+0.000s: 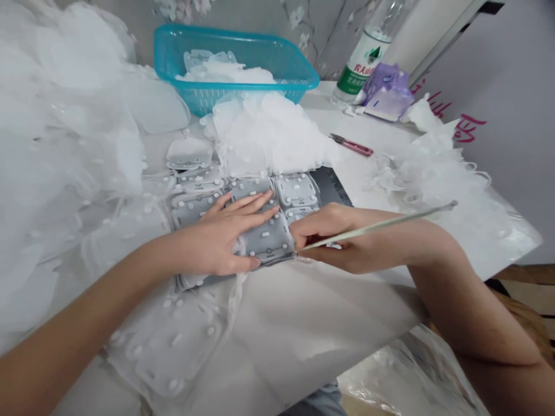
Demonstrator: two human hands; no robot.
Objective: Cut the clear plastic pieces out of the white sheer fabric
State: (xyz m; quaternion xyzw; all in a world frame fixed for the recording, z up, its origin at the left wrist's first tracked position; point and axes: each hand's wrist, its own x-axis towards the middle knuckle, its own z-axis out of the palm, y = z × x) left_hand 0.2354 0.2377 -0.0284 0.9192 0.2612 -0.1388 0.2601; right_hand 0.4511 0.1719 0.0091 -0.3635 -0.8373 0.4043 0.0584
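Observation:
My left hand lies with spread fingers on a translucent grey moulded sheet with white round studs, pressing it against the work surface. At that sheet's right edge is my right hand, fingers closed round a thin pale stick-like tool. The tool slants up to the right, and its working end at the sheet's edge is hard to make out. More such studded sheets lie about both hands, including one in front and one behind. Beneath them a dark flat board partly shows.
A blue basket with white pieces stands at the back, a white heap before it. Large translucent sheets pile up left. Pink-handled snips, a water bottle, a purple pack and white scraps lie right.

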